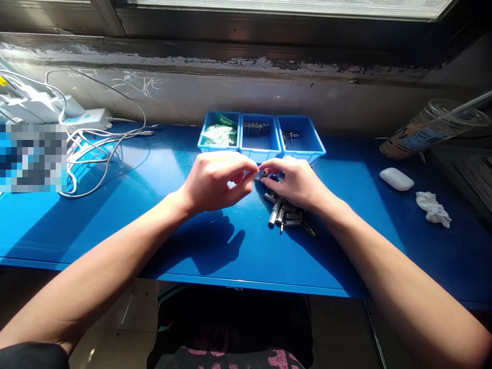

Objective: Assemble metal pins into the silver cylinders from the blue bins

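My right hand has its thumb and forefinger closed around a small metal socket, whose round open end faces up. Right beside it, my left hand is pinched, its fingertips almost meeting those of the right. Whatever the left fingertips hold, if anything, is too small to make out. Below the right hand lies a loose pile of metal sockets and thin rods on the blue table. Part of the pile is hidden by the right hand.
Behind my hands stand three blue bins: one with green and clear packets, one with upright metal cylinders, one with thin metal pieces. White cables lie left. A plastic cup, white case and crumpled tissue are right.
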Available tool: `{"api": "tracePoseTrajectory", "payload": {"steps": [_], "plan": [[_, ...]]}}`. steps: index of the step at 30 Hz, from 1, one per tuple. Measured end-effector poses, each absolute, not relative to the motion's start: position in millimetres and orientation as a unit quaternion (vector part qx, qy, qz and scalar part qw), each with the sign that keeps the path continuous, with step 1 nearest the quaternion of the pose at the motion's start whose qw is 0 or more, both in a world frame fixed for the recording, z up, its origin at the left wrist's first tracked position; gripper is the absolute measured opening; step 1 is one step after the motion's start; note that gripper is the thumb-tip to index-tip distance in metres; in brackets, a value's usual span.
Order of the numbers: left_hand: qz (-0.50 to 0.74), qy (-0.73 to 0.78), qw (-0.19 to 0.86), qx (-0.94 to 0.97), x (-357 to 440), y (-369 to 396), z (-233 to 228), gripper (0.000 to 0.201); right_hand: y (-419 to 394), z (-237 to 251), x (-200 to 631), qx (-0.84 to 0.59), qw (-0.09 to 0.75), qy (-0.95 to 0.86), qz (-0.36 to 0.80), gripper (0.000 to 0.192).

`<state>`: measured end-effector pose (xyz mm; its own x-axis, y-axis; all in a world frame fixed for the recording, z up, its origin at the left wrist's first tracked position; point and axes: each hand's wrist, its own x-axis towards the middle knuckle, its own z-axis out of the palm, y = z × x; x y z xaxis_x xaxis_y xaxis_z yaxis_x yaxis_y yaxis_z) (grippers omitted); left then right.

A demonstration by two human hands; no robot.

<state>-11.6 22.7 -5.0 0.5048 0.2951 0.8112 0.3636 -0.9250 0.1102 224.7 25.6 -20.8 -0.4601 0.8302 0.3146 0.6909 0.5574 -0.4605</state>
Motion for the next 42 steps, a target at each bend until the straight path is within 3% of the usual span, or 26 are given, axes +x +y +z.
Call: {"api": "tracePoseTrajectory", "payload": {"steps": [26, 35, 39, 42], "plan": [[-0.407, -0.183, 0.03, -0.894, -10, 13, 2, 0.009, 29, -21, 231, -0.436, 0.25, -0.858, 0.105, 0.016], [-0.381, -0.204, 0.029, -0.901, -15, 20, -2, 0.01, 45, 22, 234, -0.476, 0.411, -0.773, 0.08, 0.018], [-0.376, -0.203, 0.012, -0.904, -14, 20, -5, 0.011, 101, 33, 231, -0.54, 0.349, -0.764, 0.048, 0.015], [-0.366, -0.204, -0.007, -0.908, -12, 20, -8, 0.012, 138, 30, 224, -0.581, 0.243, -0.777, 0.0, 0.016]]}}
